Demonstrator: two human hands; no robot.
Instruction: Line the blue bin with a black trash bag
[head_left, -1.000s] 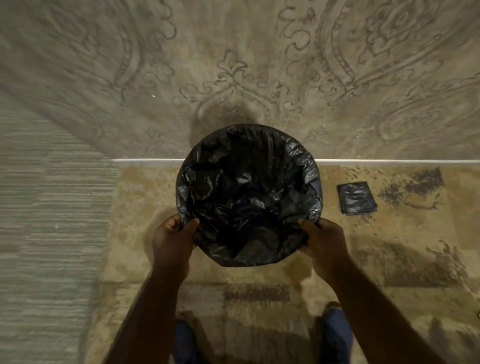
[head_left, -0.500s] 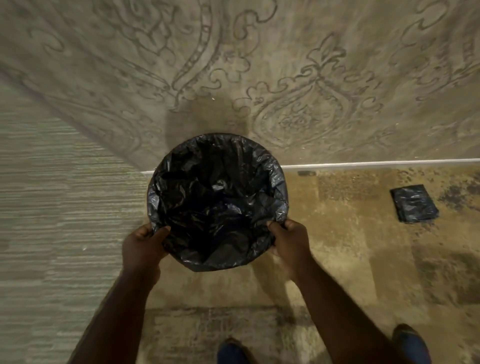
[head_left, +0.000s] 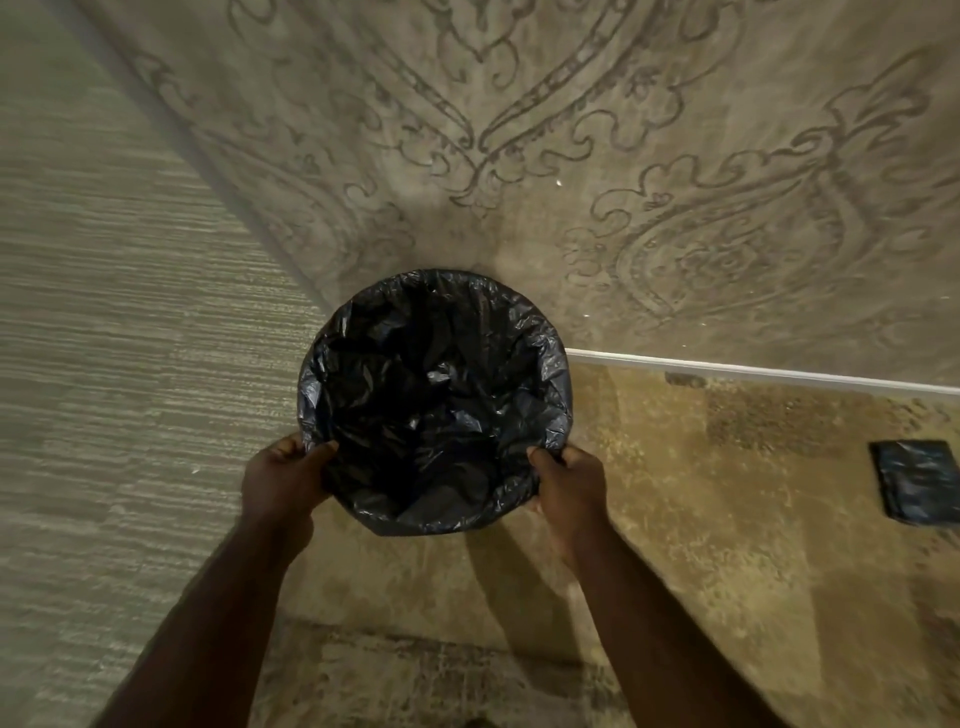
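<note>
A round bin stands at the corner where two walls meet, seen from above. A crinkled black trash bag (head_left: 431, 405) fills its inside and is folded over the whole rim, so none of the blue bin shows. My left hand (head_left: 283, 480) grips the bag-covered rim at its near left, thumb over the edge. My right hand (head_left: 569, 486) grips the rim at its near right in the same way.
A folded black trash bag (head_left: 917, 480) lies flat on the mottled tan floor at the right. A white baseboard (head_left: 753, 374) runs along the patterned wall behind the bin. A striped wall (head_left: 114, 364) rises at the left.
The bin, held in both hands, has shifted leftward toward the wall corner. The folded bag on the floor now lies farther right in view. Both grips are unchanged.
</note>
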